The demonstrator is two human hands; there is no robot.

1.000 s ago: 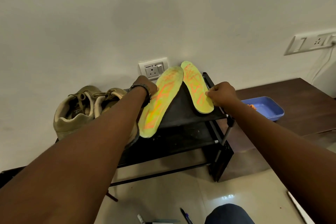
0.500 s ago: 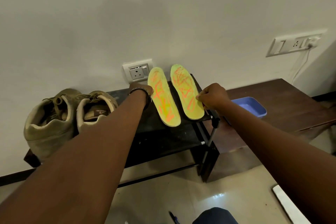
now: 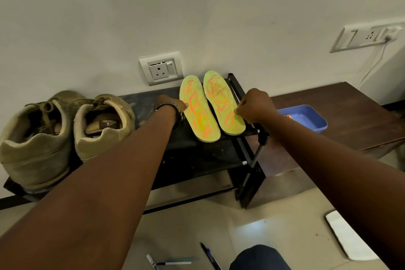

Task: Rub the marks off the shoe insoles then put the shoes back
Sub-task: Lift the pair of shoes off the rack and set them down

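Two yellow-green insoles covered in orange scribbles lie side by side on the top of a black shoe rack point(image 3: 144, 103). My left hand point(image 3: 173, 104) pinches the left edge of the left insole point(image 3: 200, 116). My right hand point(image 3: 256, 105) grips the right edge of the right insole point(image 3: 221, 103) near its heel. A pair of olive suede shoes, the left shoe point(image 3: 32, 138) and the right shoe point(image 3: 103, 125), stands heels toward me at the rack's left end.
A blue plastic tray point(image 3: 306, 118) sits on a dark wooden bench point(image 3: 350, 112) to the right of the rack. Markers and a pen point(image 3: 208, 254) lie on the tiled floor, with a white cloth point(image 3: 348, 234) at the right. Wall sockets point(image 3: 161, 70) are behind the rack.
Both insoles were laid flat and straightened side by side on the rack top; the left one was tilted up before. My view shifted so the shoes appear further left.
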